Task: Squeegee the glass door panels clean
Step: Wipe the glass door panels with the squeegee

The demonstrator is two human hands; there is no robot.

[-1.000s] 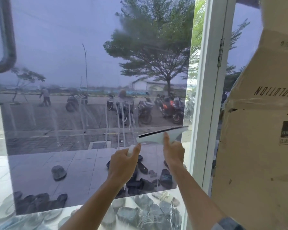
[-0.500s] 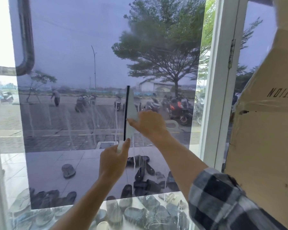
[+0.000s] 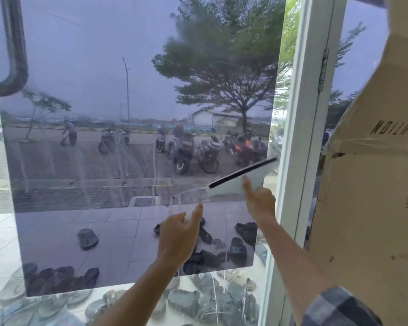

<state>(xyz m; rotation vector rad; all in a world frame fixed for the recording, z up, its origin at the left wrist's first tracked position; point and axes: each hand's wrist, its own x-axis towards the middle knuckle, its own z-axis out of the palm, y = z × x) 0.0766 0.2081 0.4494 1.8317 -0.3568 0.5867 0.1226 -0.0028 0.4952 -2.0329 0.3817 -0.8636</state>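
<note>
A: Where is the squeegee (image 3: 239,181) on the glass door panel (image 3: 104,102)?

B: Low on the right side of the pane, close to the white door frame (image 3: 299,137). It lies flat against the glass, tilted: the dark rubber edge runs from lower left up to the right, and its upper end nearly reaches the frame.

A: Which hand has it?

B: The right hand (image 3: 260,200). The forefinger is stretched out and pressed onto the pale blade body, just under the rubber edge. The other fingers are curled below it; I cannot tell how they grip.

A: And the left hand (image 3: 178,238)?

B: It is below and to the left of the squeegee, not touching it. It is closed around something small and pale, with the thumb up along it. What the thing is I cannot tell.

A: How does the glass look?

B: Thin wet streaks run down it, across the middle and at the bottom. A dark curved door handle (image 3: 12,48) sits at the upper left. On the far right, beside the frame, stands a large cardboard box (image 3: 368,208) with printed letters.
</note>
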